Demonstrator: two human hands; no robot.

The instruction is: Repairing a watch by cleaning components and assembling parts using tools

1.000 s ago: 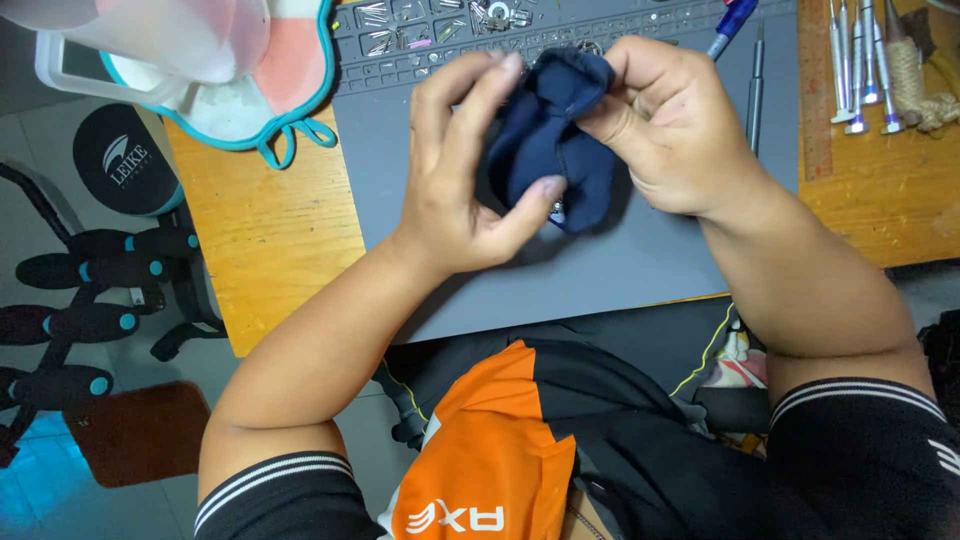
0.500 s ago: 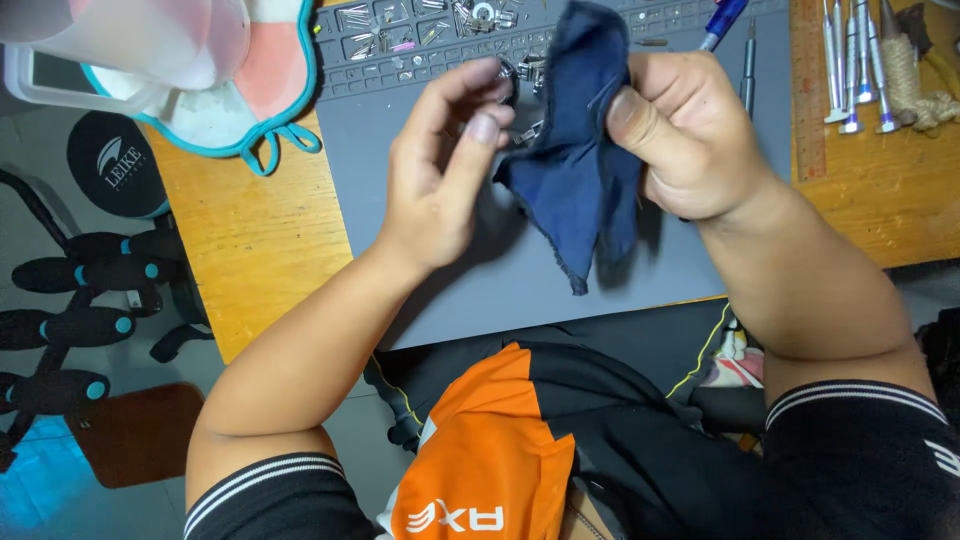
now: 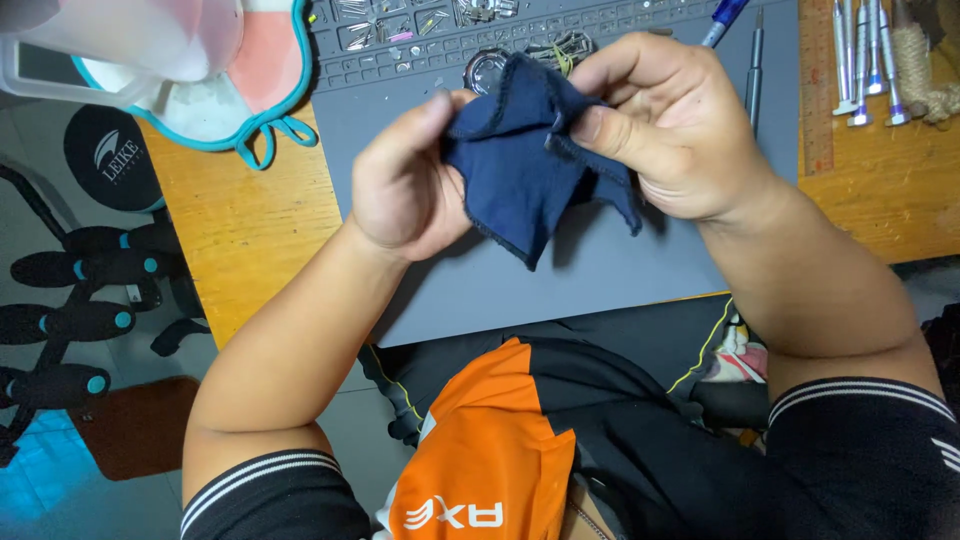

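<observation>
So both my hands, left [image 3: 400,190] and right [image 3: 670,130], grip a dark blue cloth [image 3: 520,160] pinched tight above the grey mat [image 3: 600,270].

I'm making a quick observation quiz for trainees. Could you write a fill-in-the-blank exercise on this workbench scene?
1. Both hands, the left hand and the right hand, hold a dark ____ cloth.
2. The cloth is held above a ____ work mat.
3. The mat lies on a ____ table.
4. Small metal screwdrivers lie to the person's ____ of the mat.

Missing words: blue; grey; wooden; right
</observation>
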